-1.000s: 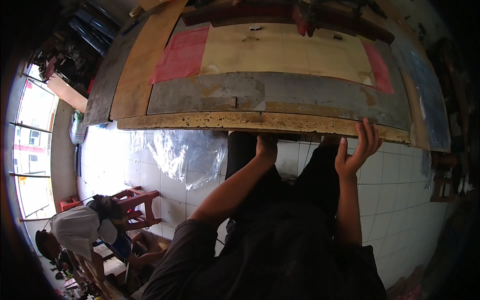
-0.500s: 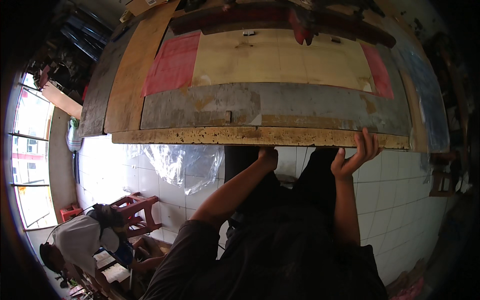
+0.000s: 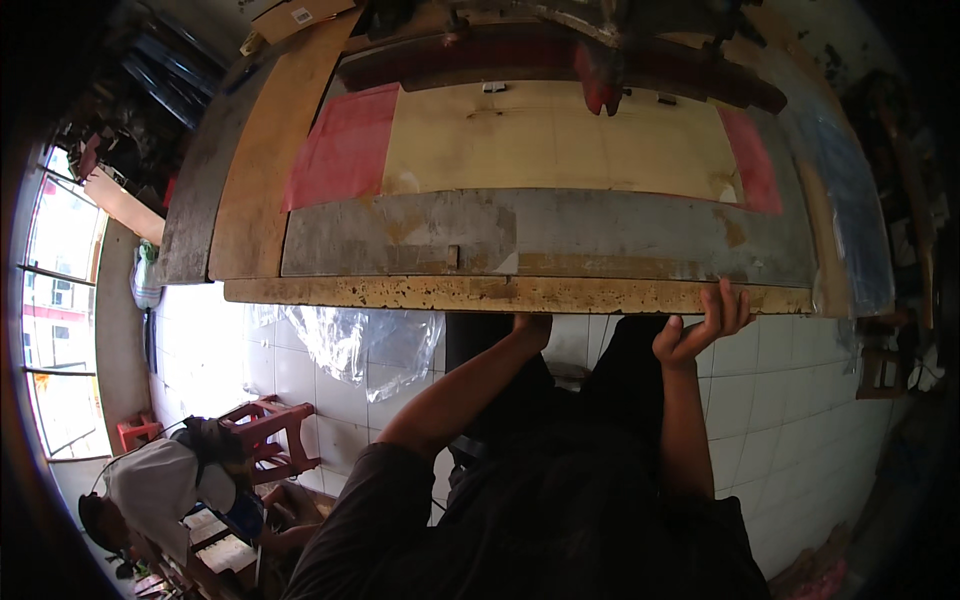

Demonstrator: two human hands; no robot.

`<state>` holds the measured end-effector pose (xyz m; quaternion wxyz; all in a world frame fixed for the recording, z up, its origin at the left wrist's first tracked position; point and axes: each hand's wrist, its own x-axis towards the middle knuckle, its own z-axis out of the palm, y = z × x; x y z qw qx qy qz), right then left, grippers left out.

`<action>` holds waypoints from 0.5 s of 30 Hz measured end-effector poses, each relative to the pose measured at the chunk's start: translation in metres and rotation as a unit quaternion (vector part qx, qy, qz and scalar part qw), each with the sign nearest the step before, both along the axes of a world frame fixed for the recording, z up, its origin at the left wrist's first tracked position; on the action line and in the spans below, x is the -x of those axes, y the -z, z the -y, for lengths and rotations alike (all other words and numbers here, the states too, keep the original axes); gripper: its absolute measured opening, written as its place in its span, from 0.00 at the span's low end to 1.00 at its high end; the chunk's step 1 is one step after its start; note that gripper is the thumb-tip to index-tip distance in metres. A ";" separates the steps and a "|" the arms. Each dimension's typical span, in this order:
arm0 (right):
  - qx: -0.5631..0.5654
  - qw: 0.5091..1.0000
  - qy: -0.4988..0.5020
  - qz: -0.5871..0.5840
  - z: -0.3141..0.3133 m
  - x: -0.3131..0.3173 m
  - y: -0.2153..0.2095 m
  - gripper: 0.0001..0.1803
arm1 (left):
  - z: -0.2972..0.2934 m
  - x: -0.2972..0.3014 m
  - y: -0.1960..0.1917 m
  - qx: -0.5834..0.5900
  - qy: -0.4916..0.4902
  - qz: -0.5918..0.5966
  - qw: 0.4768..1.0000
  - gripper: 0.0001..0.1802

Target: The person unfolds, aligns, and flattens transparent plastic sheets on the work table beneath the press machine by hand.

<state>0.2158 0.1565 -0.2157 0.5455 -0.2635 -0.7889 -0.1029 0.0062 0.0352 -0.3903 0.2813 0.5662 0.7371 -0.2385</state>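
In front of me is a workbench with a worn yellowish wooden front edge (image 3: 400, 293) and a scuffed grey top (image 3: 420, 232). My left hand (image 3: 533, 331) is at the underside of this edge, near its middle, and the board hides its fingers. Farther right, my right hand (image 3: 700, 327) rests against the edge with its fingers stretched upward over the wood and its thumb apart. A pale yellow sheet (image 3: 560, 135) lies across the top, with red pieces (image 3: 345, 140) at both ends. Behind the sheet runs a dark red metal bar (image 3: 480, 55) with a pointed red part (image 3: 601, 92).
Clear plastic film (image 3: 350, 345) hangs below the bench's front left. A wooden board (image 3: 265, 170) flanks the top on the left, bluish plastic (image 3: 850, 210) on the right. At lower left, another person (image 3: 165, 485) is by a red stool (image 3: 280, 437).
The bench sits slightly lower in the view, and more of the machinery behind the red bar shows. Both hands stay at the front edge in about the same places.
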 end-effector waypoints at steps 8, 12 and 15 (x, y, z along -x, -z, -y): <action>-0.013 1.000 0.007 0.009 0.000 -0.001 0.006 0.28 | -0.005 -0.012 0.025 0.009 -0.019 0.020 1.000 0.55; -0.013 1.000 0.010 0.019 0.001 0.000 0.006 0.28 | -0.008 -0.014 0.025 0.016 -0.032 0.027 0.999 0.54; -0.011 1.000 0.017 0.023 0.000 -0.008 0.007 0.27 | -0.009 -0.013 0.014 0.016 -0.012 0.047 0.999 0.52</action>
